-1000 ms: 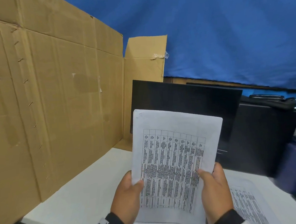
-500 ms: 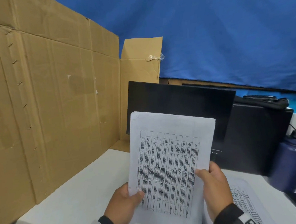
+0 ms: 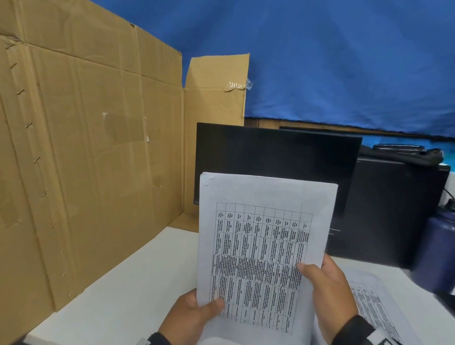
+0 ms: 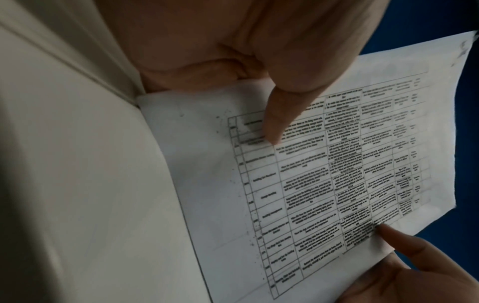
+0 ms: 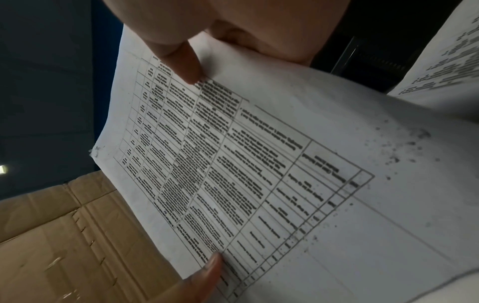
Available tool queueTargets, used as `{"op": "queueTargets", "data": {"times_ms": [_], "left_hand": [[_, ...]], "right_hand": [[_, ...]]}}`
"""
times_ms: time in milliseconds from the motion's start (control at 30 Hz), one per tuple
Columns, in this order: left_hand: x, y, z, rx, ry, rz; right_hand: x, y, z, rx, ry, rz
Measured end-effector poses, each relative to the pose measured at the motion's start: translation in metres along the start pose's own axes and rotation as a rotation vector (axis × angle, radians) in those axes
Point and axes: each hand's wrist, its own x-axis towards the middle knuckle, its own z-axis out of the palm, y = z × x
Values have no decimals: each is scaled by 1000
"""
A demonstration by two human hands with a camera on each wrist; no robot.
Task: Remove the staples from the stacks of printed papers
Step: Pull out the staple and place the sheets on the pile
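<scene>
I hold a stack of printed papers (image 3: 263, 240) upright above the white table (image 3: 117, 301); its top sheet carries a table of small text. My left hand (image 3: 193, 317) pinches the lower left edge, thumb on the front. My right hand (image 3: 328, 286) pinches the right edge the same way. The top left corner (image 3: 208, 180) looks dimpled; no staple shows clearly there. In the left wrist view my left thumb (image 4: 282, 114) presses the sheet (image 4: 337, 164). In the right wrist view my right thumb (image 5: 181, 61) lies on the page (image 5: 259, 164). Another printed stack (image 3: 373, 305) lies flat under my right wrist.
A tall cardboard wall (image 3: 80, 155) stands along the table's left side. A black monitor (image 3: 274, 158) and a black case (image 3: 390, 209) stand behind the papers. A dark blue bottle (image 3: 447, 251) sits at the right. Blue cloth (image 3: 347, 50) covers the back.
The held stack has sunk a little in the view as the head turned. My left hand has slipped lower along the left edge. Both hands keep their hold.
</scene>
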Motion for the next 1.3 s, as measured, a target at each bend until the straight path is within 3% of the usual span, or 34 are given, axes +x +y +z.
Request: {"op": "queueTargets", "data": {"times_ms": [467, 667, 733, 800, 833, 900, 933, 967, 1033, 1100, 1133, 1200, 1267, 1300], "left_hand": [[-8, 2, 8, -23, 3, 23], [-21, 17, 16, 147, 155, 84], [-21, 34, 11, 331, 242, 116], [-22, 60, 4, 628, 317, 204], [-25, 76, 3, 792, 343, 256], [-34, 109, 10, 1138, 362, 365], [-39, 122, 18, 1305, 367, 447], [-45, 132, 30, 1459, 374, 547], [-59, 149, 56, 1672, 359, 701], [-67, 157, 74, 1777, 330, 743], [-67, 160, 78, 1799, 379, 777], [-63, 161, 73, 1696, 610, 893], [-64, 157, 63, 1478, 818, 830], [-64, 154, 57, 1316, 833, 760]], "right_hand": [[-1, 4, 1, -27, 16, -14], [-3, -8, -2, -27, 28, -41], [-2, -30, -8, -160, 193, -243], [-7, -65, -15, -429, 361, -634], [-14, -84, -16, -583, 342, -842], [-33, -113, -3, -904, 54, -1109], [-38, -117, 6, -1083, -129, -1144], [-42, -119, 16, -1255, -263, -1124], [-41, -114, 36, -1496, -353, -978], [-31, -112, 45, -1622, -284, -886], [-27, -114, 46, -1614, -240, -852], [-22, -120, 44, -1559, -182, -792], [-13, -124, 37, -1490, -102, -705], [-9, -128, 32, -1387, -89, -625]]}}
